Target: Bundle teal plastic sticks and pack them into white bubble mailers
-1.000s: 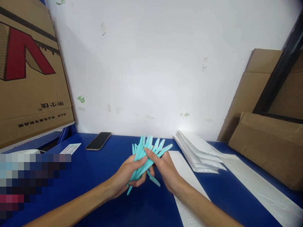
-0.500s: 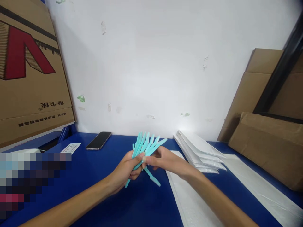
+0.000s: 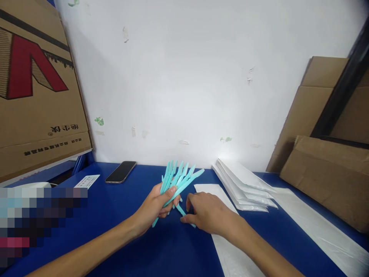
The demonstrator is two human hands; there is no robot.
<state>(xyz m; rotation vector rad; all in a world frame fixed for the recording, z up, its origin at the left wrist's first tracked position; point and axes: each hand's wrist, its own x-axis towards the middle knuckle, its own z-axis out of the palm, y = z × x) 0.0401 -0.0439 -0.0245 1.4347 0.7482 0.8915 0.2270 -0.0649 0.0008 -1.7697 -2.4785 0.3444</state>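
Fanned out in my left hand (image 3: 157,202) is a bunch of turquoise knife-shaped plastic pieces (image 3: 180,179), clasped under the thumb with their wider ends pointing up and away. One loose turquoise knife-shaped piece (image 3: 181,210) lies on the blue table below the bunch, partly covered by my right hand (image 3: 206,211). The right hand is open over it, with thumb and forefinger apart. Its thumb tip is close to the loose piece; whether they touch, I cannot tell. Other small turquoise ends show just behind my left fingers.
A phone (image 3: 121,172) and a printed card (image 3: 88,181) lie on the blue table (image 3: 121,246) to the left. White padded envelopes (image 3: 242,188) are stacked at right, with a flat one (image 3: 227,250) under my right forearm. Cardboard boxes (image 3: 325,181) flank both sides; a white wall stands behind.
My right hand has let go of the fanned bunch and moved down and right to the loose piece on the table. The left hand keeps its hold, almost unmoved.
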